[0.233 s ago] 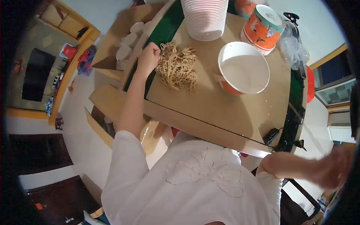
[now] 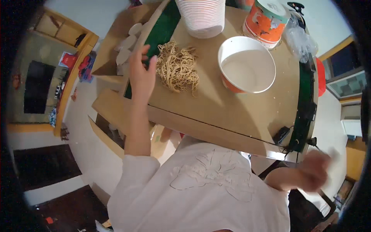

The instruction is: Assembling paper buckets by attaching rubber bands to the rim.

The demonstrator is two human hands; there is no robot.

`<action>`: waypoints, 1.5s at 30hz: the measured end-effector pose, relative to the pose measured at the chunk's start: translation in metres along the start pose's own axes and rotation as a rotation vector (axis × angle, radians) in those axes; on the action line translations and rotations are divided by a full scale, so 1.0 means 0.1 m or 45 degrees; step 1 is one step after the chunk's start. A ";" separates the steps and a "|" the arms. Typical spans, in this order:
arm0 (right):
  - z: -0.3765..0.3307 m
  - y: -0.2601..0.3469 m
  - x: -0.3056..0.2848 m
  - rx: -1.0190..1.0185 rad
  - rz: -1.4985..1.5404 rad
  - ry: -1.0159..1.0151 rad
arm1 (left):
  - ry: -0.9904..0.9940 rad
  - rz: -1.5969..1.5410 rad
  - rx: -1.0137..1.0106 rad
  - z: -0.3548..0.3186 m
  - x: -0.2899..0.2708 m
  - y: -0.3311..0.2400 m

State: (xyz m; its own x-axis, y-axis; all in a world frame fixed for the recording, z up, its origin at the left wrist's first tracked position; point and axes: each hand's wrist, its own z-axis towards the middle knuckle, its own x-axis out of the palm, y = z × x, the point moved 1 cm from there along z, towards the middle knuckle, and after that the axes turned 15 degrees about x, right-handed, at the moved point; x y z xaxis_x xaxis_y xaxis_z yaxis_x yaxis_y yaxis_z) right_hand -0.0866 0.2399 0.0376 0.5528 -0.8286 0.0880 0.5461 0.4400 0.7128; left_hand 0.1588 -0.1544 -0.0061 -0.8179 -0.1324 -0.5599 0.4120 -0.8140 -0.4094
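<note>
A clump of thin tan dried noodles [image 2: 177, 69] lies on the brown board covering the table [image 2: 216, 112]. Just left of it, my left hand [image 2: 141, 77] is raised at the table edge, thumb and fingers apart, holding nothing. To the right of the noodles stands a large white paper tub [image 2: 231, 85] with orange on its outside; no contents can be made out in it. My right hand [image 2: 315, 170] is off the table at the lower right, smeared by motion, so its fingers cannot be read.
A tall stack of white tubs [image 2: 203, 19] stands at the back. Beside it are an orange patterned tub [image 2: 264, 25] and a clear plastic bag [image 2: 300, 42]. A black adapter [image 2: 282, 135] with cables lies near the right corner. Open cardboard boxes [image 2: 110, 54] stand left of the table.
My left hand has opened out of a closed pose beside the noodles and shifted slightly left. My right hand has swung inward from the far right, toward my body.
</note>
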 end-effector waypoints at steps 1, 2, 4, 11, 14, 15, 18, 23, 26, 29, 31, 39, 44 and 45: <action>-0.33 0.02 0.33 0.781 0.011 0.335 | 0.182 -0.184 -0.072 -0.06 -0.02 -0.29; -0.23 -0.11 0.82 1.093 -0.048 0.764 | 0.350 -0.329 -0.164 -0.21 -0.07 -0.53; -0.51 -0.49 1.16 1.447 0.065 0.962 | 0.494 -0.810 -0.028 -0.42 -0.02 -0.90; -0.79 -0.67 1.24 1.398 0.194 0.756 | 0.982 -1.215 -0.166 -0.94 0.23 -1.43; -0.81 -0.68 1.26 1.284 0.334 0.726 | 1.027 -1.109 0.042 -0.99 0.39 -1.40; -0.82 -0.66 1.23 1.344 0.267 0.774 | 1.044 -1.106 0.044 -0.98 0.38 -1.37; -0.75 -0.62 1.13 1.482 0.206 0.805 | 1.098 -1.006 -0.010 -0.93 0.37 -1.29; -0.79 -0.73 1.05 1.524 0.175 0.784 | 0.982 -1.020 0.021 -0.79 0.36 -1.28; -0.79 -0.76 1.12 1.488 0.202 0.733 | 1.028 -1.009 0.117 -0.74 0.41 -1.38; -0.83 -0.80 1.12 1.483 0.313 0.561 | 0.992 -1.013 -0.033 -0.69 0.45 -1.45; -0.81 -0.78 1.06 1.361 0.160 0.600 | 0.984 -1.021 0.013 -0.71 0.45 -1.43; -0.84 -0.74 1.05 1.348 -0.001 0.434 | 0.996 -1.020 -0.654 -0.75 0.35 -1.51; -0.81 -0.70 1.10 1.094 -0.139 0.473 | 1.223 -1.105 -0.709 -0.73 0.38 -1.58; -0.81 -0.71 1.11 1.031 -0.167 0.469 | 1.227 -1.106 -0.707 -0.75 0.39 -1.57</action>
State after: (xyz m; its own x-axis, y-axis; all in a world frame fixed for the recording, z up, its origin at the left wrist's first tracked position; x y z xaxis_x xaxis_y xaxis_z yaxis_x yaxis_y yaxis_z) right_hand -0.0128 0.1443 -0.0596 0.7599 -0.6305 -0.1580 0.0852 -0.1444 0.9859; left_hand 0.0919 0.0102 -0.0178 -0.3910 0.9065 -0.1592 0.2126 -0.0793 -0.9739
